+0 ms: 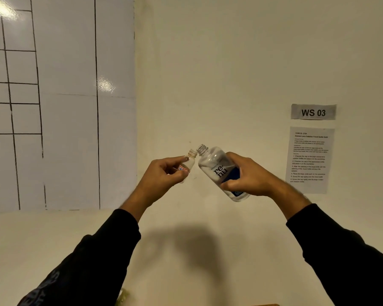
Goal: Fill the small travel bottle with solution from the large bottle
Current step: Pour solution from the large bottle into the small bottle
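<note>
My left hand (164,173) pinches the small clear travel bottle (189,162) between thumb and fingers, holding it up in front of the wall with its open neck tilted slightly to the right. My right hand (250,176) grips the large clear bottle (219,171) with the "renu" label, its fingers wrapped round the lower body. The large bottle leans to the left, its uncapped threaded neck right beside the small bottle's mouth and a little above it. No caps are in view. I cannot tell whether liquid is flowing.
A cream wall stands close behind the bottles. On it are a "WS 03" label (313,111) and a printed instruction sheet (310,160) at the right. A glossy white board with black grid lines (60,102) fills the left. The cream countertop (186,261) lies below my arms.
</note>
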